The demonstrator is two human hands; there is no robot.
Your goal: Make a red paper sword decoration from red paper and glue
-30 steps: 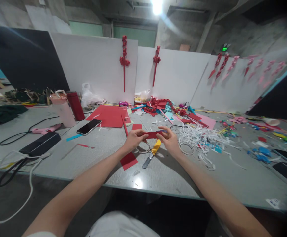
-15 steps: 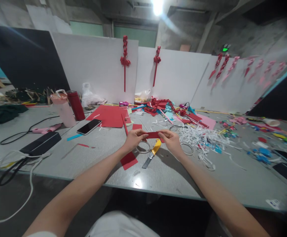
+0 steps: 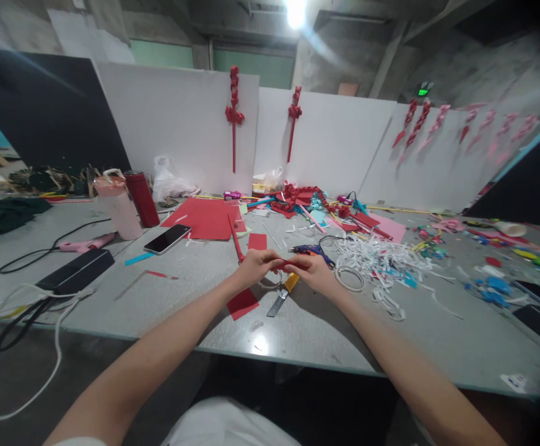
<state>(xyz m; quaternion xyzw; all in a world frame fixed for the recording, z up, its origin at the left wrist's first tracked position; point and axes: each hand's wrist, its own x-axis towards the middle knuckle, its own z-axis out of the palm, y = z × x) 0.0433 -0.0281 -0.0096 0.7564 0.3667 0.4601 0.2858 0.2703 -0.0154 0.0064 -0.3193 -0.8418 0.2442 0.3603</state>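
Near the middle of the table my left hand (image 3: pixel 257 266) and my right hand (image 3: pixel 313 271) come close together, both with closed fingers on a small red paper strip (image 3: pixel 285 262). Most of the strip is hidden by the fingers. Just below them lies a cutter knife with a yellow handle (image 3: pixel 291 282) and a bare blade. A roll of tape (image 3: pixel 271 280) is partly covered by my left hand. A red paper piece (image 3: pixel 243 304) lies below my left wrist. Behind my right hand rests a dark blue glue gun (image 3: pixel 314 250).
A phone (image 3: pixel 168 238), a red bottle (image 3: pixel 142 198) and a large red sheet (image 3: pixel 205 218) are at the left. White paper shreds (image 3: pixel 381 257) and a second tape roll (image 3: pixel 349 279) lie at the right. Red paper ornaments (image 3: pixel 234 118) hang on the white panel behind.
My hands have drawn together, and the red strip between them shows much less of its length. The glue gun behind my right hand has come into sight.
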